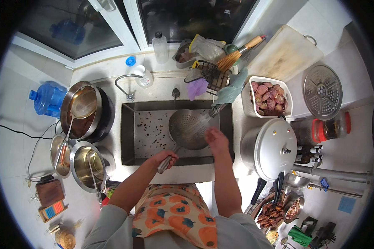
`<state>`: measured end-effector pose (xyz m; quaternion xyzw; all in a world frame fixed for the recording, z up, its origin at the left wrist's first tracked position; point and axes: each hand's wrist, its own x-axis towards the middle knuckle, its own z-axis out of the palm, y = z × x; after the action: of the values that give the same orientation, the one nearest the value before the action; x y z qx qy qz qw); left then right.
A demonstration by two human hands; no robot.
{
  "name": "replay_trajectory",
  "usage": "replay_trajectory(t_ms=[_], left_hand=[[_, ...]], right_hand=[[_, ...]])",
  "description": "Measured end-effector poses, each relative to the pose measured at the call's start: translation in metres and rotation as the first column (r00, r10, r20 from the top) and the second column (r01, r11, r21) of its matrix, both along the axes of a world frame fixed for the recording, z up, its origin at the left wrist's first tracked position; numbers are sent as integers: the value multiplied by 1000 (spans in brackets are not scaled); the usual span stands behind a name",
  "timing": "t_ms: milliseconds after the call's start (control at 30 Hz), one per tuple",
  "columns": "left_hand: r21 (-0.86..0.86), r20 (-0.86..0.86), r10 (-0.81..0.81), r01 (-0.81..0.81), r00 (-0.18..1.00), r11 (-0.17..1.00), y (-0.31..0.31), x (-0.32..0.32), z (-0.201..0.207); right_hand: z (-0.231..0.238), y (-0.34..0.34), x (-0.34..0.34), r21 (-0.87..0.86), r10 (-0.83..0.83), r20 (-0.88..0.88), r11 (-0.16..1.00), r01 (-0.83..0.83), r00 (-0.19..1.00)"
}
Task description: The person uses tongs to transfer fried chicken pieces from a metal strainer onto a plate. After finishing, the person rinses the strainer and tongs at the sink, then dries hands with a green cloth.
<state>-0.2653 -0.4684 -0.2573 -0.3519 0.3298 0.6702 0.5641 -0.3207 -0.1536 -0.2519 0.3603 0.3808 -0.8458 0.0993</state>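
Note:
My left hand (165, 159) is closed round the metal handle of a perforated strainer ladle (187, 129). The wide, round bowl of the ladle hangs over the steel sink (128, 137), tilted under a spray of water. That water comes from a metal faucet head (215, 110) at the sink's far right. By the bowl's right rim is my right hand (217, 142), empty, its fingers loosely apart. Whether they touch the rim I cannot tell. Dark scraps of food (151, 129) lie scattered over the sink floor, left of the ladle.
Left of the sink stand a large pan (65, 120) with a mesh strainer (84, 103) and a steel pot (77, 168). On the right are a white basket (248, 108) of scallop shells and a lidded pressure cooker (274, 145). A curved tap (119, 85) rises behind the sink.

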Motion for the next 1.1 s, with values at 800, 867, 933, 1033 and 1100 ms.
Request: replay_trajectory(t_ms=[800,867,933,1033,1100], left_hand=[[2,-46,-15,15,999,1000,3,-11,-7],[-10,-45,-1,0,999,1000,3,-9,-8],[-41,-72,32,-35,997,999,2,-7,-3],[-153,-83,-24,11,996,988,-8,1,18],[-194,-192,-179,142,965,971,-22,11,39]], right_hand=[[199,110,-143,969,330,172,-227,-98,928],[240,111,-195,949,377,65,-311,60,924],[263,100,-256,829,508,62,-505,239,859],[270,85,-320,315,558,339,-826,467,758],[270,84,-344,67,321,677,-923,380,662]])
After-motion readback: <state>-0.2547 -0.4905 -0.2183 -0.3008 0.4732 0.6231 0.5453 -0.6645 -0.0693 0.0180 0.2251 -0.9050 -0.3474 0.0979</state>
